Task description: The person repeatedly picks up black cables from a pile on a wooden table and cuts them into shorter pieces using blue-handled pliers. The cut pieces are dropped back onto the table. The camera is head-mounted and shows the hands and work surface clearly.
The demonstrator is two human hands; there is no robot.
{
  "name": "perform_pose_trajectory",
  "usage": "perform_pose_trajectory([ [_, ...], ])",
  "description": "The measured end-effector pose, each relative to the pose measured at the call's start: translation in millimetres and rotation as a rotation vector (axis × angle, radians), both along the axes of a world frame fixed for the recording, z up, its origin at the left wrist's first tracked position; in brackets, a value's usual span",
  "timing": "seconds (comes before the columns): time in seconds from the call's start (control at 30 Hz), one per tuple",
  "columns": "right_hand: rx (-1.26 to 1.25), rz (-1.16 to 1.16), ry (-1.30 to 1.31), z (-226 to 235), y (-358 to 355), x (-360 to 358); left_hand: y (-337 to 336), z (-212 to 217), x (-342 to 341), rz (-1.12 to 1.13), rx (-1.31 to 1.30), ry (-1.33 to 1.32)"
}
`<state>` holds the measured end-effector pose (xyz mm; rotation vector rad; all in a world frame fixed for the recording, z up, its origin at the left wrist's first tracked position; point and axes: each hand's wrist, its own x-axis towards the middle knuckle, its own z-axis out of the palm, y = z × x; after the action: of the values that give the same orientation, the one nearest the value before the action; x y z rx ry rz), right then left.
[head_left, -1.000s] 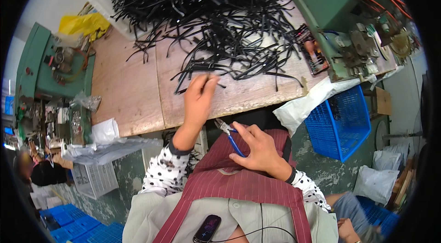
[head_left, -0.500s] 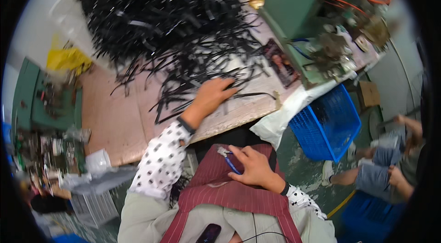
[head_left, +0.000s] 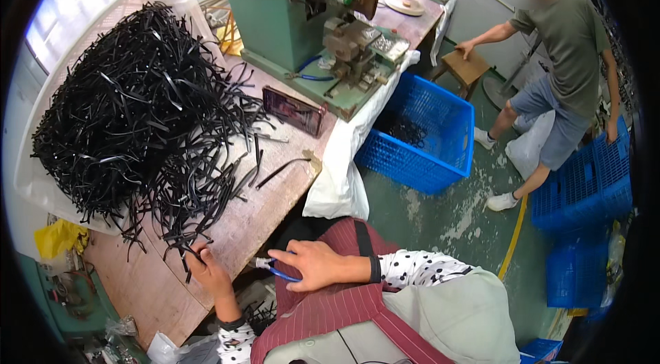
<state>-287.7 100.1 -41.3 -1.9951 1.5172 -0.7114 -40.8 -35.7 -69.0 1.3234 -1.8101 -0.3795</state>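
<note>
A large heap of thin black strips (head_left: 124, 116) spills out over the worktable. At the near edge of the spilled strips is my left hand (head_left: 210, 276), its thumb and fingers bent together around a few strip ends. My right hand (head_left: 313, 265) is over my lap, just off the table edge. It grips small pliers with blue handles (head_left: 283, 274), and their metal jaws point toward the table. My right fingers partly hide the handles.
A phone (head_left: 293, 111) leans near a green machine (head_left: 275, 27), where other blue-handled pliers (head_left: 313, 77) lie. A blue crate (head_left: 419, 137) with black pieces stands on the floor. At the right, a person (head_left: 570, 54) touches a wooden stool (head_left: 465, 65) beside stacked blue crates (head_left: 584, 185).
My view has swung to the right. My left hand, spread over the strips before, is now closed at their near edge. My right hand keeps the pliers. The person at the right shows in full.
</note>
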Motion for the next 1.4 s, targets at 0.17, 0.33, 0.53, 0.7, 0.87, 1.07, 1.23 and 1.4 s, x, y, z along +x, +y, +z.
perform_pose_trajectory([
  [0.17,0.273,-0.112,-0.094,-11,-14,7,25,16,-6,0.106,0.515,0.964],
  [0.33,-0.062,-0.036,-0.195,38,-10,17,28,74,-15,-0.188,0.626,1.442],
  [0.53,-0.231,0.101,-0.127,66,-23,37,46,92,-15,-0.36,0.459,1.504],
  [0.7,-0.183,0.12,-0.114,65,-26,39,50,88,-24,-0.364,0.264,1.356],
  [0.87,-0.089,0.132,-0.119,58,-24,42,52,91,-33,-0.159,0.232,1.279],
  [1.07,-0.146,0.153,-0.027,60,-23,35,33,88,-4,-0.401,0.713,1.45],
  [1.23,-0.262,0.168,0.093,73,-24,32,24,85,7,-0.71,0.95,1.48],
  [1.4,-0.232,0.188,0.033,63,-25,29,27,80,3,-0.635,0.907,1.511],
])
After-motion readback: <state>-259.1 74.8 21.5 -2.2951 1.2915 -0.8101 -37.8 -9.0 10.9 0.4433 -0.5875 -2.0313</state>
